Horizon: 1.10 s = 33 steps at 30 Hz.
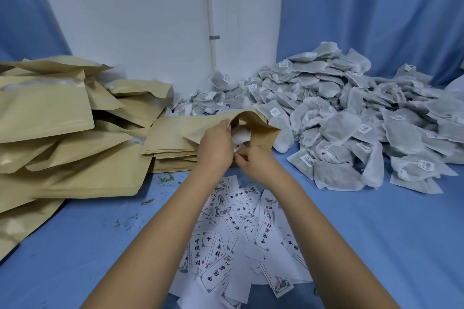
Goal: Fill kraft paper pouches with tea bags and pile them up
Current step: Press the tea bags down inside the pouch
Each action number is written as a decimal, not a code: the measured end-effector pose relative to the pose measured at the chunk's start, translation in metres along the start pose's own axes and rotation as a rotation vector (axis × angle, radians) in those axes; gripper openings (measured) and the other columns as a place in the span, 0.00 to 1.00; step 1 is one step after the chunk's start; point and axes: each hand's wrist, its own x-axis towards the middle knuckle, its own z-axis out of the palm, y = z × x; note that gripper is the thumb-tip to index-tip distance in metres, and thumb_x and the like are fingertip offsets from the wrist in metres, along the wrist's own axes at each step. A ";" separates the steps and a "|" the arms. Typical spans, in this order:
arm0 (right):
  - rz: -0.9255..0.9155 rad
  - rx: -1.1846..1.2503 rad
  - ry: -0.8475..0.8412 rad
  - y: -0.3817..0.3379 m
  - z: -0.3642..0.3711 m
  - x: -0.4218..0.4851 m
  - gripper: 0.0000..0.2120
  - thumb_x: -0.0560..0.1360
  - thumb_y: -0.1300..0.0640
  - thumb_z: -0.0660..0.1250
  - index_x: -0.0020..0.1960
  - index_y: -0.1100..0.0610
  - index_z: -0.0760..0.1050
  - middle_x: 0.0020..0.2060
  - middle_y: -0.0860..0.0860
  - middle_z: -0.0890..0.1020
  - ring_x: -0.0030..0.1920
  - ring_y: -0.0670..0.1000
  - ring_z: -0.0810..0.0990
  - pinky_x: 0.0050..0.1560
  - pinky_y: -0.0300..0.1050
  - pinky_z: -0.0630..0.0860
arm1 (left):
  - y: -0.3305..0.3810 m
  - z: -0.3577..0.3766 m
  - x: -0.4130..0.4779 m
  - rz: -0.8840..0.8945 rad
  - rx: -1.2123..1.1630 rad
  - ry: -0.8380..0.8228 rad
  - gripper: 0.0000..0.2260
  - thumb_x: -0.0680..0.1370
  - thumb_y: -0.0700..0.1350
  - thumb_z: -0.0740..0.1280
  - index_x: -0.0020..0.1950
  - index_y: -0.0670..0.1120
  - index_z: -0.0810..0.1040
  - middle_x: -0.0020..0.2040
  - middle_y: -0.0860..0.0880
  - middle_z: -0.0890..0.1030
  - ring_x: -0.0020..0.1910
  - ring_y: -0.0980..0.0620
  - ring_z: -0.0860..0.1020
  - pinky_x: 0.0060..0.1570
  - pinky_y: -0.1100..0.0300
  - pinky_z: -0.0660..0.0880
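An open kraft pouch [253,124] lies on top of a flat stack of empty pouches [173,143] at the centre. My left hand [216,145] pinches the near lip of its mouth and holds it open. White tea bag material [241,135] shows inside the mouth. My right hand [256,162] is just below the opening, fingers closed on the pouch's lower edge, or on something small there; I cannot tell which. A big heap of grey-white tea bags [351,118] lies to the right. Filled kraft pouches [50,133] are piled on the left.
Several loose white printed label cards [241,228] are scattered on the blue cloth [376,233] under my forearms. Bits of loose tea [125,221] lie on the cloth near the left pile. A white wall with a pipe [212,32] and blue curtains stand behind.
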 end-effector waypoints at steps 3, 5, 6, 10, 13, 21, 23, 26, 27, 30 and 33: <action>0.036 -0.249 -0.308 -0.002 0.009 0.016 0.17 0.78 0.67 0.53 0.31 0.60 0.64 0.30 0.54 0.68 0.39 0.55 0.69 0.37 0.45 0.61 | 0.000 0.003 -0.005 0.020 0.045 -0.023 0.11 0.81 0.38 0.53 0.55 0.41 0.74 0.47 0.38 0.79 0.46 0.38 0.77 0.43 0.50 0.73; 0.127 -0.244 -0.444 -0.003 0.013 0.026 0.15 0.78 0.69 0.52 0.35 0.62 0.68 0.35 0.56 0.71 0.41 0.55 0.71 0.36 0.44 0.63 | -0.002 0.004 -0.010 0.020 0.046 -0.036 0.11 0.80 0.36 0.53 0.56 0.40 0.74 0.47 0.37 0.79 0.46 0.38 0.77 0.44 0.49 0.74; 0.152 -0.223 -0.470 -0.002 0.015 0.032 0.13 0.78 0.68 0.53 0.38 0.64 0.71 0.38 0.58 0.74 0.42 0.56 0.72 0.38 0.42 0.67 | -0.003 0.004 -0.012 0.023 0.043 -0.039 0.12 0.79 0.36 0.53 0.55 0.40 0.74 0.46 0.37 0.79 0.46 0.38 0.77 0.43 0.49 0.74; 0.155 -0.138 -0.230 0.008 0.008 0.048 0.16 0.78 0.58 0.57 0.65 0.62 0.70 0.60 0.61 0.75 0.60 0.59 0.73 0.62 0.47 0.67 | -0.010 0.002 -0.017 0.017 0.027 -0.060 0.12 0.79 0.35 0.52 0.53 0.40 0.74 0.43 0.38 0.79 0.43 0.39 0.76 0.40 0.52 0.71; 0.072 -0.132 -0.098 0.004 0.004 0.045 0.15 0.75 0.60 0.59 0.60 0.64 0.74 0.56 0.61 0.78 0.56 0.59 0.76 0.56 0.48 0.72 | -0.015 -0.004 -0.015 -0.007 0.001 -0.027 0.11 0.78 0.33 0.52 0.51 0.39 0.73 0.44 0.38 0.78 0.44 0.41 0.76 0.43 0.51 0.72; 0.216 -0.180 -0.045 0.003 0.015 0.020 0.12 0.77 0.60 0.58 0.48 0.68 0.76 0.48 0.62 0.80 0.48 0.60 0.78 0.41 0.44 0.66 | -0.013 -0.003 -0.008 -0.011 -0.040 -0.013 0.16 0.79 0.35 0.53 0.61 0.45 0.75 0.48 0.40 0.80 0.48 0.41 0.77 0.49 0.50 0.75; 0.220 -0.142 -0.227 0.004 0.016 0.029 0.17 0.79 0.54 0.57 0.47 0.66 0.77 0.47 0.64 0.80 0.47 0.60 0.76 0.43 0.43 0.65 | -0.011 0.000 -0.013 0.004 -0.035 -0.011 0.17 0.80 0.36 0.53 0.64 0.47 0.74 0.49 0.40 0.80 0.49 0.40 0.78 0.48 0.50 0.75; 0.164 -0.159 -0.344 0.005 0.020 0.037 0.13 0.80 0.55 0.55 0.52 0.62 0.75 0.48 0.62 0.76 0.48 0.56 0.72 0.52 0.44 0.67 | -0.011 0.006 -0.021 0.012 -0.023 -0.024 0.18 0.79 0.35 0.53 0.64 0.46 0.74 0.49 0.39 0.81 0.48 0.40 0.78 0.45 0.51 0.75; 0.164 -0.172 -0.339 0.005 0.020 0.040 0.14 0.80 0.55 0.56 0.58 0.62 0.73 0.48 0.59 0.74 0.51 0.55 0.72 0.57 0.46 0.68 | -0.012 0.006 -0.023 0.001 -0.019 -0.025 0.17 0.79 0.34 0.53 0.64 0.45 0.74 0.48 0.39 0.80 0.47 0.39 0.78 0.44 0.51 0.74; 0.143 -0.185 -0.138 0.007 0.022 0.044 0.17 0.77 0.54 0.61 0.61 0.63 0.73 0.55 0.59 0.77 0.55 0.58 0.75 0.58 0.51 0.71 | -0.018 0.003 -0.020 -0.038 -0.033 0.014 0.16 0.79 0.35 0.52 0.61 0.44 0.74 0.47 0.40 0.79 0.46 0.40 0.77 0.44 0.50 0.75; -0.009 -0.156 0.174 0.004 0.023 0.030 0.13 0.72 0.57 0.62 0.47 0.67 0.78 0.48 0.62 0.79 0.51 0.60 0.76 0.45 0.48 0.68 | -0.019 -0.003 -0.014 -0.043 -0.060 0.045 0.14 0.79 0.36 0.52 0.60 0.42 0.74 0.50 0.40 0.79 0.49 0.40 0.77 0.49 0.48 0.75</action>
